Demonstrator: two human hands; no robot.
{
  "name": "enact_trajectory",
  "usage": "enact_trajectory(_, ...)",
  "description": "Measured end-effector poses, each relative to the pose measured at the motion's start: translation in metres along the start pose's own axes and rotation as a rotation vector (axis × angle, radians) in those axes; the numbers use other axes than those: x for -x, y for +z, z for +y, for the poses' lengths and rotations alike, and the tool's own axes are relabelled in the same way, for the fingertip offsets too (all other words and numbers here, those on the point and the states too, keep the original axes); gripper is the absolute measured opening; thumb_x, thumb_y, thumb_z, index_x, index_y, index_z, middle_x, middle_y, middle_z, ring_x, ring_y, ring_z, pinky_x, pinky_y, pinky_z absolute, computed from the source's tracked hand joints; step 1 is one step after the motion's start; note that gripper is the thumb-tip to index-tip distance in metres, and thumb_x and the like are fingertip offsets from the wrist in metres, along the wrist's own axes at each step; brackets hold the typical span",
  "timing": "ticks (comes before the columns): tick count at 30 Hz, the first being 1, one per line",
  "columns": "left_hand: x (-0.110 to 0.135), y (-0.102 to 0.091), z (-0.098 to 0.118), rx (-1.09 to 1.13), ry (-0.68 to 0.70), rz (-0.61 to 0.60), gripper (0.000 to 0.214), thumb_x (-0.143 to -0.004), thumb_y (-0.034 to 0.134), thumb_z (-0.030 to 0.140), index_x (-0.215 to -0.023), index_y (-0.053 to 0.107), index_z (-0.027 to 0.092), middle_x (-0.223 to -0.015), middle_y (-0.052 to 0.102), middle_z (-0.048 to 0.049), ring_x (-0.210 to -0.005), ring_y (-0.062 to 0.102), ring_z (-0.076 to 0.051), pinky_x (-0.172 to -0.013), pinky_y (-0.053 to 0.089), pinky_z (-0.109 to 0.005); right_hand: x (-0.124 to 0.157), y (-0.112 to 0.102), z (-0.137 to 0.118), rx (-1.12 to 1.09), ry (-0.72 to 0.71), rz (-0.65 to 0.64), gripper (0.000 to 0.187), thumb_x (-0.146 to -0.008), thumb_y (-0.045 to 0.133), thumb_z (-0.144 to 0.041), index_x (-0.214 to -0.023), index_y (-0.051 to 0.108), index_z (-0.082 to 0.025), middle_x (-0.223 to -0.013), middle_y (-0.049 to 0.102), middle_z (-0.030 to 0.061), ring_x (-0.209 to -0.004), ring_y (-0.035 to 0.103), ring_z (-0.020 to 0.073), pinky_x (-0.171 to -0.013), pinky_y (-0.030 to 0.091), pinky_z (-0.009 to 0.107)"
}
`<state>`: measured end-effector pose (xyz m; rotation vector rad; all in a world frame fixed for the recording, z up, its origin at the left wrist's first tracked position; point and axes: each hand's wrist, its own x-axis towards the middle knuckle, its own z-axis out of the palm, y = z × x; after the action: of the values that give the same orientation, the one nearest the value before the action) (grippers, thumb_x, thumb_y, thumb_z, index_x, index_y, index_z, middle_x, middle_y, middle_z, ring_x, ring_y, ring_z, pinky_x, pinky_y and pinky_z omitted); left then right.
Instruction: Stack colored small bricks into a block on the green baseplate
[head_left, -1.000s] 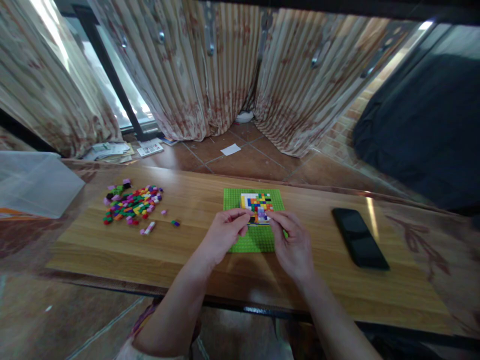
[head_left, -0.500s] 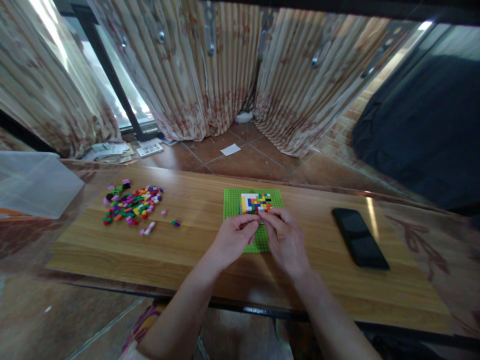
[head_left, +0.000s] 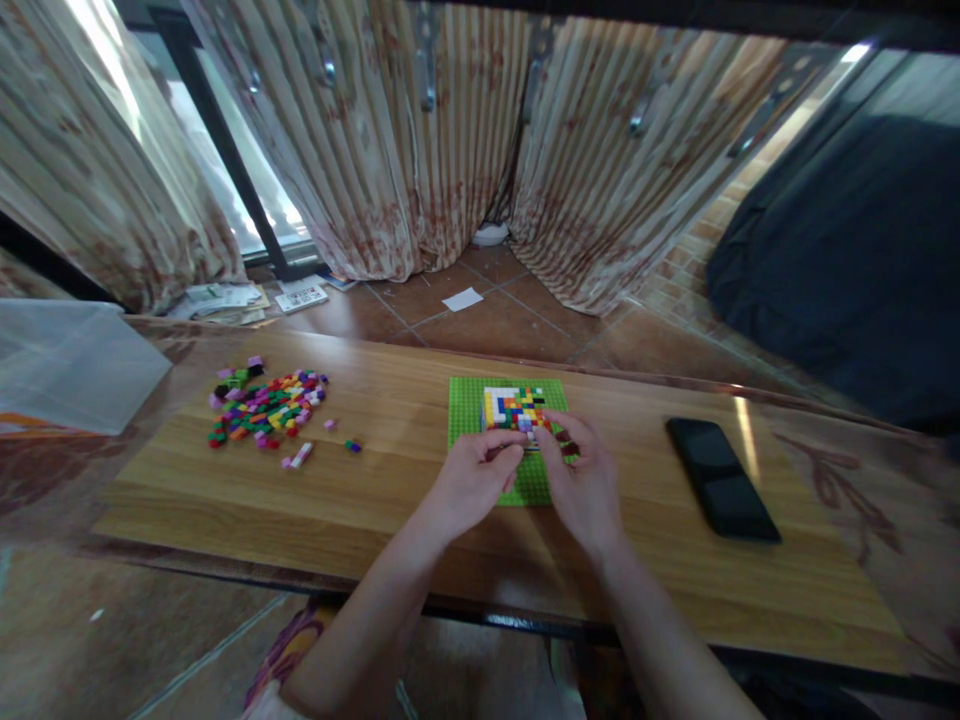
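Note:
A green baseplate (head_left: 469, 400) lies flat on the wooden table (head_left: 390, 490) in front of me. On its far half sits a patch of small coloured bricks (head_left: 511, 405). My left hand (head_left: 472, 480) rests over the plate's near half, fingers curled in a pinch at the patch's near edge. My right hand (head_left: 581, 480) is beside it, thumb and forefinger pinched at the same edge. What either pinch holds is too small to make out. A heap of loose coloured bricks (head_left: 262, 408) lies at the table's left.
A black phone (head_left: 721, 478) lies on the table to the right. A clear plastic bag (head_left: 67, 365) sits at the far left. A few stray bricks (head_left: 300, 455) lie near the heap. Curtains hang behind, above a tiled floor.
Both hands have shifted slightly nearer and closer together over the baseplate's near half. My right fingertips moved along the patch's near edge. The plate has not moved.

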<state>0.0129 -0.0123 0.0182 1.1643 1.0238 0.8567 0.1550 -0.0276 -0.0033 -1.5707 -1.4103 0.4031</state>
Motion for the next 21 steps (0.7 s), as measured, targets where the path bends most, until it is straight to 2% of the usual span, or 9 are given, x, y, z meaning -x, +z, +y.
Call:
enact_trajectory(5,0.001,0.000,0.002,0.004,0.007,-0.007,0.031,-0.080,0.055,0.025,-0.098,0.074,0.010,-0.045,0.046,0.0060,-0.044,0.037,-0.008,-0.046,0.025,-0.021,-0.003,0.008,0.002,-0.060,0.069,0.012,0.030,-0.086,0.059,-0.038,-0.106,0.069,-0.018,-0.104,0.066,0.0096,-0.086,0.062,0.0194,-0.073,0.050,0.034)
enact_trajectory(16,0.001,0.001,0.001,0.011,0.011,-0.004,0.030,-0.080,0.055,0.025,-0.096,0.075,0.010,-0.044,0.046,0.0060,-0.043,0.036,-0.007,-0.045,0.025,-0.021,-0.006,0.013,0.005,-0.120,0.098,0.057,0.031,-0.082,0.063,-0.038,-0.104,0.071,-0.018,-0.101,0.068,0.0092,-0.081,0.063,0.0180,-0.072,0.053,0.034)
enact_trajectory(19,0.002,0.001,0.003,0.084,-0.025,0.011,0.026,-0.078,0.060,0.026,-0.092,0.075,0.010,-0.045,0.045,0.0061,-0.042,0.035,-0.006,-0.045,0.024,-0.020,-0.006,0.014,0.009,-0.158,0.128,0.036,0.033,-0.081,0.064,-0.039,-0.105,0.070,-0.018,-0.104,0.069,0.0103,-0.083,0.065,0.0187,-0.075,0.054,0.035)
enact_trajectory(21,0.004,-0.001,0.006,0.212,-0.079,0.013,0.025,-0.078,0.065,0.029,-0.092,0.073,0.011,-0.045,0.044,0.0069,-0.040,0.030,-0.004,-0.042,0.018,-0.019,-0.006,0.014,0.012,-0.192,0.150,0.008,0.034,-0.081,0.065,-0.040,-0.106,0.070,-0.018,-0.104,0.070,0.0105,-0.086,0.066,0.0197,-0.078,0.054,0.037)
